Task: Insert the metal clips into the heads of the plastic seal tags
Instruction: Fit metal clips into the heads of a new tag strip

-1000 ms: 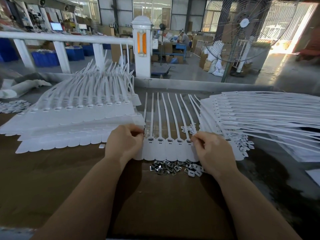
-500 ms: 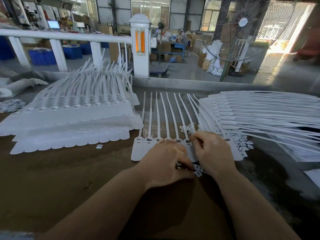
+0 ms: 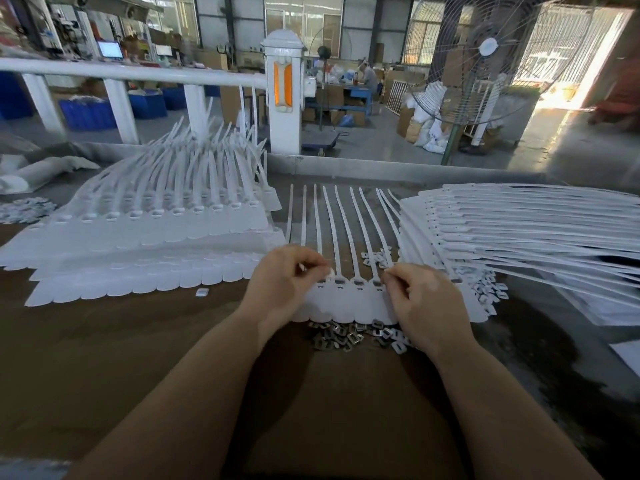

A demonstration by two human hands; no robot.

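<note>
Both hands, left hand and right hand, are pinching, fingers curled, the joined white plastic seal-tag strip lying just behind the loose shiny metal clips, its visible head slots seemingly awaiting clips.

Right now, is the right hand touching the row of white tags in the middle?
Touching. In the head view the right hand lies over the right end of the row of seal tags, its fingertips pinching at a tag head.

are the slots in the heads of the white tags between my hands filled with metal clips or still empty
Cannot tell. The rectangular slots in the row of white plastic seal tags look dark, but whether metal sits inside is too small to see.
</note>
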